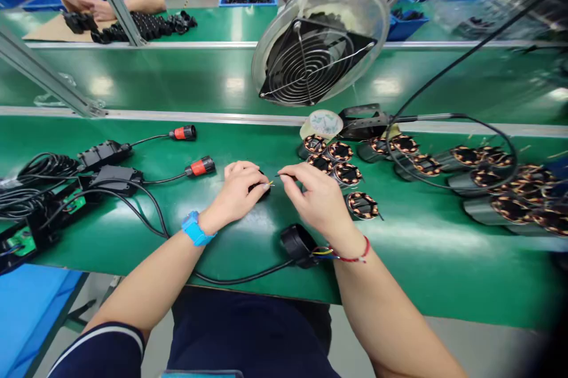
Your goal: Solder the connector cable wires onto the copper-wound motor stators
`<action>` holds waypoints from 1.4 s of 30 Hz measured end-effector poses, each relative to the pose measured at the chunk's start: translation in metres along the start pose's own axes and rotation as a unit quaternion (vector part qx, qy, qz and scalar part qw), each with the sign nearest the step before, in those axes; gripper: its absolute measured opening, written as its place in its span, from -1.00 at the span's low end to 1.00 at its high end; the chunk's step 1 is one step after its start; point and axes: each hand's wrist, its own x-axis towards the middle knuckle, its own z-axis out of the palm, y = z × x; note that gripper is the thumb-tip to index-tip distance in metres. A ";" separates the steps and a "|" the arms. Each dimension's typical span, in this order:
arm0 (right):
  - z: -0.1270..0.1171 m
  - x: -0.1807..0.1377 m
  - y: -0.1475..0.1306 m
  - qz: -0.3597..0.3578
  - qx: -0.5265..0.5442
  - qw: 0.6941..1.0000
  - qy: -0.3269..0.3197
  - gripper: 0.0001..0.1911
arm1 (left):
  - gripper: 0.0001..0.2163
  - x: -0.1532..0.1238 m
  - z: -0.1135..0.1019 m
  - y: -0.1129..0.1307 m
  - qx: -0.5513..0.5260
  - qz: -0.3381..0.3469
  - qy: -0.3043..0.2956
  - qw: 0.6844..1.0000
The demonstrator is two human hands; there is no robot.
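My left hand (242,189) is closed over a small black part (261,187) on the green bench (231,147), with thin wire ends showing at its fingertips. My right hand (313,191) pinches a thin wire or pin (284,175) just right of that part. Below my right wrist lies a black round connector (298,243) with coloured wires and a black cable running off to the left. Several motor stators (339,159) with copper windings stand just beyond my right hand.
Black cables, adapter boxes (104,153) and red-black plugs (200,167) lie at the left. A round guarded fan (317,49) stands behind the stators, and more stators (488,180) lie at the right. A co-worker's hands (89,2) rest by black parts on the far bench.
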 end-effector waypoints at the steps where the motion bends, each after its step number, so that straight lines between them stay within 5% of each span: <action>1: -0.002 0.000 0.001 -0.002 -0.002 1.000 -0.012 -0.85 | -0.88 0.000 0.001 0.000 0.003 0.002 0.001 1.000; 20: -0.008 -0.001 0.007 0.004 0.030 0.995 -0.092 -0.83 | -0.88 -0.001 0.003 0.000 0.016 0.010 0.003 1.000; 30: 0.001 -0.001 0.005 0.087 0.110 0.980 -0.143 -0.86 | -0.84 -0.001 0.003 -0.007 -0.032 -0.003 0.033 0.999; 33: 0.000 -0.001 0.007 0.193 0.209 0.953 -0.108 -0.86 | -0.83 0.000 0.002 -0.008 -0.044 -0.008 0.038 0.998; 36: -0.002 0.001 0.007 0.290 0.346 0.891 -0.054 -0.88 | -0.84 0.000 0.001 -0.008 -0.051 -0.008 0.034 0.998; 42: -0.004 0.003 -0.001 0.337 0.437 0.833 -0.028 -0.83 | -0.85 -0.002 0.003 -0.005 -0.046 -0.008 0.019 0.999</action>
